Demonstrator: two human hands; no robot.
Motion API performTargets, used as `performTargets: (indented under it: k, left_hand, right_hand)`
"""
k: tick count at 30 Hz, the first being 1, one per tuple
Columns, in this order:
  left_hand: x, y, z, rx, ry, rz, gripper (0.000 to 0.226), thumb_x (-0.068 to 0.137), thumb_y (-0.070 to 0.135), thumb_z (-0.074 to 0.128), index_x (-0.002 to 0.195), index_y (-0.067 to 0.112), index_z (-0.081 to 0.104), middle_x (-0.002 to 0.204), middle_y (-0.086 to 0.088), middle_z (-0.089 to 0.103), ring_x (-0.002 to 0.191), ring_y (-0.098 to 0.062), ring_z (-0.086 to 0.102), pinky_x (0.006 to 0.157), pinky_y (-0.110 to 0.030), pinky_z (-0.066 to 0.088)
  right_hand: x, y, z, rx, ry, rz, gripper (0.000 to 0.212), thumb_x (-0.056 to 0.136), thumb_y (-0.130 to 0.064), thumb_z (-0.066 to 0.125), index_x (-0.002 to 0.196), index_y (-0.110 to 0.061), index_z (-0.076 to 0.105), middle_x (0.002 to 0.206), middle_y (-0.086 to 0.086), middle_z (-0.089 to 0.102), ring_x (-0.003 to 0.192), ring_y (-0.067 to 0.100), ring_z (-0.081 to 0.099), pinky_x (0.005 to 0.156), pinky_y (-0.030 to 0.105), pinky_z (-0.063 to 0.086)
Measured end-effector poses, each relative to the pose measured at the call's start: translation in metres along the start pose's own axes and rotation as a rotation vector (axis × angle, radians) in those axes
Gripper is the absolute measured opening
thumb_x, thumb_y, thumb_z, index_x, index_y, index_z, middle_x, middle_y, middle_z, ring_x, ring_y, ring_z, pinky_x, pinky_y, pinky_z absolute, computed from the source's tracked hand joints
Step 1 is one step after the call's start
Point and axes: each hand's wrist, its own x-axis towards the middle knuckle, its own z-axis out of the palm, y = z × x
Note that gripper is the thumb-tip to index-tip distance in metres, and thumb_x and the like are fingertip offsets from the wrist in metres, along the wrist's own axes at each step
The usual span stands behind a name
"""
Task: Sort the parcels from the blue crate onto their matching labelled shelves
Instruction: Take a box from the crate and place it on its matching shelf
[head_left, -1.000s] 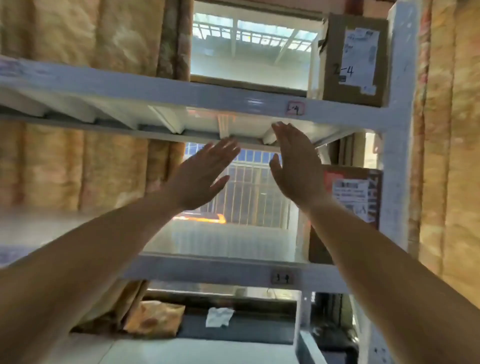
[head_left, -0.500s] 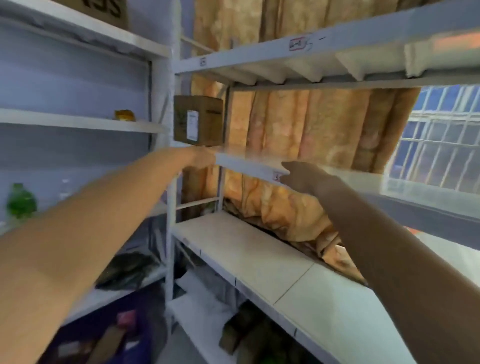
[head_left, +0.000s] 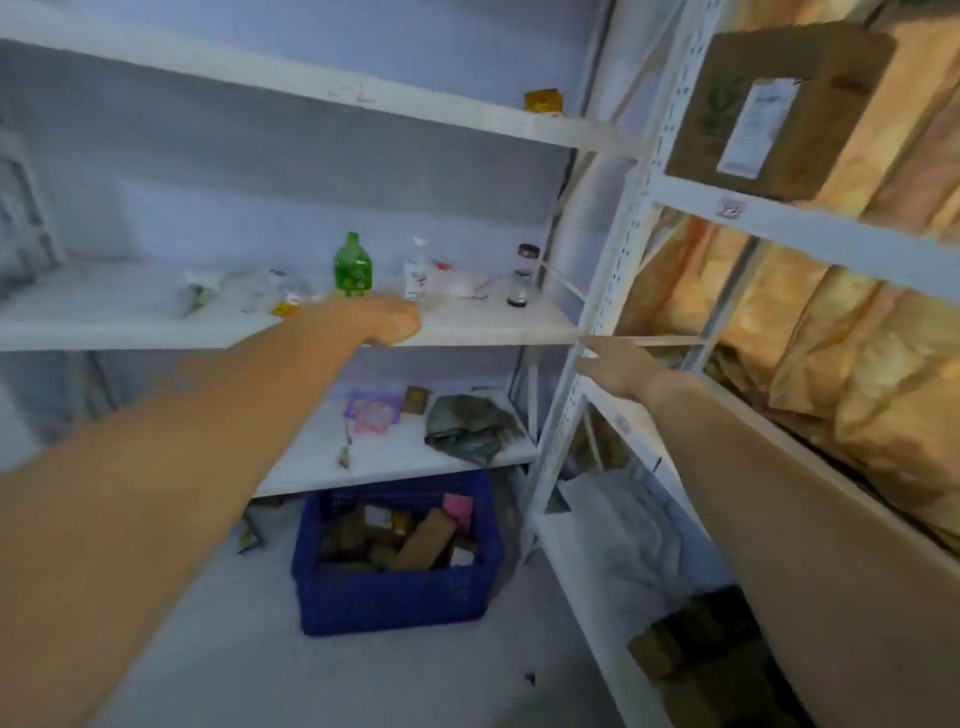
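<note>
The crate (head_left: 395, 597) stands on the floor at lower centre of the frame, just under the lowest board of the left rack (head_left: 156, 317). Parcels (head_left: 423, 540) lie heaped in it, mostly brown boxes and one pink. Both hands are well above it in the frame.

The left hand (head_left: 387, 322) is at the centre, in front of the edge of the middle shelf (head_left: 493, 325). It is blurred, so I cannot tell whether its fingers are curled or straight. The right hand (head_left: 615, 364) is right of centre, beside the perforated post (head_left: 618, 260). Its fingers stretch out towards the left and hold nothing.

On the middle shelf behind the left hand stand a green bottle (head_left: 353, 265), a spray bottle (head_left: 415, 273) and a jar (head_left: 522, 280). On the shelf below lie a pink packet (head_left: 371, 413) and a grey cloth (head_left: 467, 426).

At upper right a labelled box (head_left: 769, 109) sits on the right rack (head_left: 831, 244), above a small tag (head_left: 730, 208) on the shelf edge. Golden sheeting (head_left: 857, 364) hangs behind that rack.
</note>
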Motion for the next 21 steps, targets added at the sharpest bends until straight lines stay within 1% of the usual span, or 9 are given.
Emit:
performTargets:
  k: [2,5,6,8,10,12,16,19,21]
  left_hand:
    - [0.013,-0.027,0.014,-0.056,-0.023,-0.001,0.044,0.099,0.019,0.036,0.141,0.005,0.038,0.150,-0.019,0.032,0.136,-0.032,0.033,0.113,-0.036,0.027]
    - [0.042,-0.064,0.066,-0.035,-0.171,0.048,0.042,0.100,0.018,0.032,0.139,0.003,0.036,0.148,-0.019,0.035,0.126,-0.028,0.041,0.095,-0.030,0.030]
    - [0.054,-0.075,0.084,-0.012,-0.226,0.043,0.045,0.101,0.023,0.031,0.142,0.005,0.033,0.150,-0.016,0.032,0.127,-0.026,0.039,0.100,-0.030,0.029]
    - [0.076,-0.092,0.119,0.012,-0.314,0.012,0.051,0.101,0.028,0.028,0.149,0.012,0.022,0.158,-0.010,0.016,0.142,-0.027,0.023,0.116,-0.037,0.018]
    - [0.104,-0.108,0.151,0.023,-0.363,-0.026,0.053,0.101,0.030,0.025,0.151,0.017,0.013,0.160,-0.007,0.006,0.146,-0.024,0.011,0.117,-0.036,0.009]
    - [0.131,-0.118,0.181,0.010,-0.410,-0.044,0.052,0.102,0.029,0.023,0.150,0.013,0.012,0.160,-0.008,0.004,0.147,-0.023,0.008,0.117,-0.037,0.007]
    - [0.194,-0.132,0.236,-0.059,-0.449,-0.170,0.049,0.102,0.021,0.026,0.147,0.003,0.024,0.156,-0.016,0.017,0.143,-0.032,0.018,0.117,-0.041,0.014]
    - [0.236,-0.135,0.271,-0.094,-0.522,-0.229,0.043,0.102,0.021,0.025,0.139,0.000,0.034,0.144,-0.020,0.036,0.129,-0.033,0.038,0.109,-0.040,0.029]
    - [0.263,-0.133,0.293,-0.115,-0.526,-0.257,0.041,0.102,0.019,0.027,0.136,-0.002,0.037,0.143,-0.021,0.038,0.128,-0.034,0.040,0.109,-0.041,0.031]
  right_hand:
    - [0.034,-0.017,0.040,0.011,-0.068,-0.015,0.053,0.100,-0.031,0.042,0.148,-0.014,0.030,0.155,0.011,0.028,0.139,0.032,0.033,0.111,0.039,0.028]
    - [0.084,-0.029,0.104,0.039,-0.175,-0.021,0.052,0.100,-0.030,0.043,0.148,-0.015,0.031,0.155,0.010,0.030,0.139,0.031,0.034,0.111,0.038,0.029]
    - [0.098,-0.029,0.124,0.044,-0.233,-0.024,0.054,0.100,-0.031,0.043,0.149,-0.016,0.028,0.156,0.008,0.027,0.141,0.030,0.030,0.112,0.037,0.027]
    - [0.126,-0.023,0.162,0.047,-0.318,-0.017,0.057,0.099,-0.034,0.043,0.151,-0.018,0.024,0.158,0.006,0.021,0.143,0.028,0.026,0.113,0.036,0.025]
    - [0.158,-0.007,0.196,0.050,-0.372,0.001,0.058,0.098,-0.035,0.043,0.150,-0.019,0.026,0.157,0.007,0.025,0.141,0.027,0.029,0.114,0.036,0.027]
    - [0.190,0.010,0.227,0.039,-0.454,0.026,0.057,0.097,-0.035,0.044,0.149,-0.018,0.029,0.155,0.008,0.030,0.139,0.027,0.034,0.113,0.039,0.031]
    - [0.259,0.036,0.280,-0.015,-0.543,-0.005,0.046,0.099,-0.029,0.043,0.140,-0.008,0.041,0.145,0.014,0.044,0.128,0.030,0.046,0.105,0.038,0.038]
    - [0.304,0.051,0.311,-0.009,-0.641,0.020,0.051,0.098,-0.038,0.043,0.145,-0.018,0.037,0.148,0.011,0.040,0.132,0.029,0.042,0.108,0.039,0.036]
    - [0.334,0.065,0.331,-0.009,-0.713,0.044,0.054,0.098,-0.036,0.043,0.147,-0.017,0.031,0.152,0.011,0.034,0.136,0.030,0.037,0.107,0.038,0.032]
